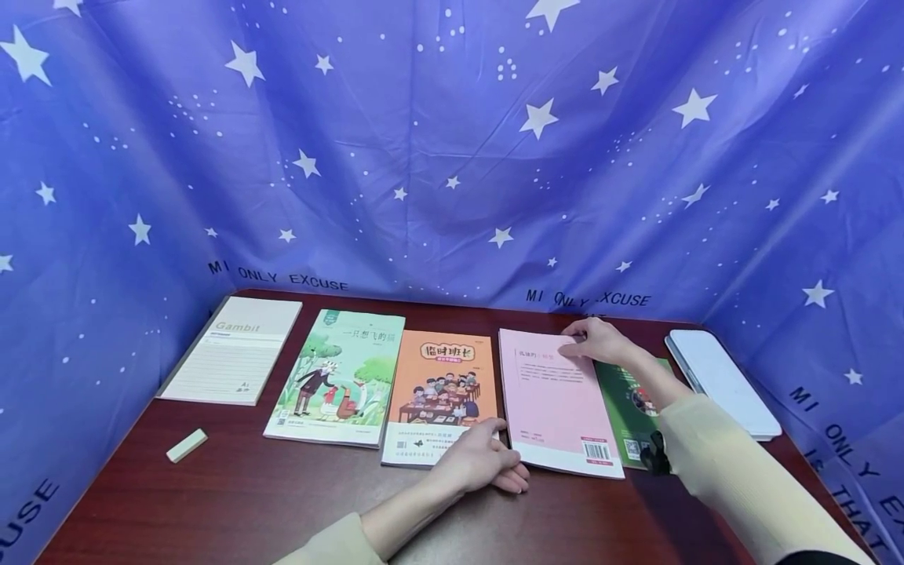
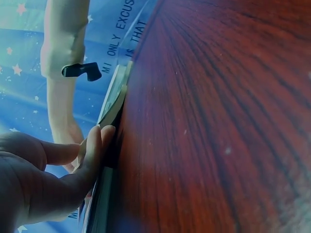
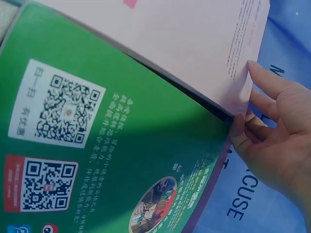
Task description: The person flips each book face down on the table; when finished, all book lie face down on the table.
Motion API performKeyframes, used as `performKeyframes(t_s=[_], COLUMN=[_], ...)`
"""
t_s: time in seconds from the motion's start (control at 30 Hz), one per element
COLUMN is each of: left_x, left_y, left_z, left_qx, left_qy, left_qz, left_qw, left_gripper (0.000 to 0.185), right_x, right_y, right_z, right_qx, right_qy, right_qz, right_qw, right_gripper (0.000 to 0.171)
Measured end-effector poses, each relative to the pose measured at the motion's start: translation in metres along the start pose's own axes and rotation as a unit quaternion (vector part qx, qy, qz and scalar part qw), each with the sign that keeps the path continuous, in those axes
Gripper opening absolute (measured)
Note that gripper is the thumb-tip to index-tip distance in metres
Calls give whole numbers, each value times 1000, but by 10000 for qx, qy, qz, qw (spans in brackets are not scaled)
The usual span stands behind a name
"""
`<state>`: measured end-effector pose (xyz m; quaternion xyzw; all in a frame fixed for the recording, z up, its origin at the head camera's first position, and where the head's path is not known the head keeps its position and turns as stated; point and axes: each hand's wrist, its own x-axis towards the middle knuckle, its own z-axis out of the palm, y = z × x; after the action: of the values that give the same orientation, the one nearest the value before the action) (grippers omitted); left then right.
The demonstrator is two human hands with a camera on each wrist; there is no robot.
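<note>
A pink book (image 1: 554, 400) lies back cover up on the dark wooden table (image 1: 282, 502), overlapping a green book (image 1: 632, 408). My right hand (image 1: 582, 341) pinches the pink book's far right corner. In the right wrist view the fingers (image 3: 262, 82) lie on the pink cover (image 3: 184, 39) and a fingertip sits under its edge, above the green book (image 3: 121, 145). My left hand (image 1: 508, 471) rests flat on the table, fingers straight, touching the pink book's near left corner beside an orange book (image 1: 441, 392). In the left wrist view its fingertips (image 2: 99, 141) press the book edges (image 2: 114, 102).
Left of the orange book lie a green-and-white picture book (image 1: 339, 377) and a lined "Gambit" notepad (image 1: 233, 353). A small pale eraser (image 1: 187, 445) sits near the front left. A white pad (image 1: 720, 380) lies at the far right. Blue starred cloth (image 1: 452, 157) encloses the table.
</note>
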<state>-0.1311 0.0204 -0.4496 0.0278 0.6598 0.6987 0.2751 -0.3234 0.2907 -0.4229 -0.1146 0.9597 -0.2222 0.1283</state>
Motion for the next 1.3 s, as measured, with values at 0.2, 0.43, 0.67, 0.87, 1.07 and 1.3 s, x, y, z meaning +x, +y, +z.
performKeyframes(t_s=[0.2,0.43,0.67,0.87,1.07,1.3], left_x=[-2,-3,-5,-8,-14,-21], left_y=[4,3,5,11,14,16], left_z=[0,-2,-10,-22,-36,-60], left_qx=[427,586,594,519,904,1910], left_qy=[3,-139,-393,-248,-66,327], left_qz=[-40,-121,-19,302,583,871], left_qw=[9991,9981,9975,9979,9942,9772], left_gripper=[72,75,72,64,64,60], right_x=[-1,-2,-4,0,10,23], right_y=[0,3,1,-9,-31,-68], right_z=[0,2,2,2,5,14], right_qx=[-77,-179,-245,-224,196,443], right_qy=[27,145,364,804,678,399], right_qz=[15,-97,-518,-671,-835,-1074], right_qw=[10000,9997,9977,9943,9940,9924], right_gripper=[46,43,43,43,49,56])
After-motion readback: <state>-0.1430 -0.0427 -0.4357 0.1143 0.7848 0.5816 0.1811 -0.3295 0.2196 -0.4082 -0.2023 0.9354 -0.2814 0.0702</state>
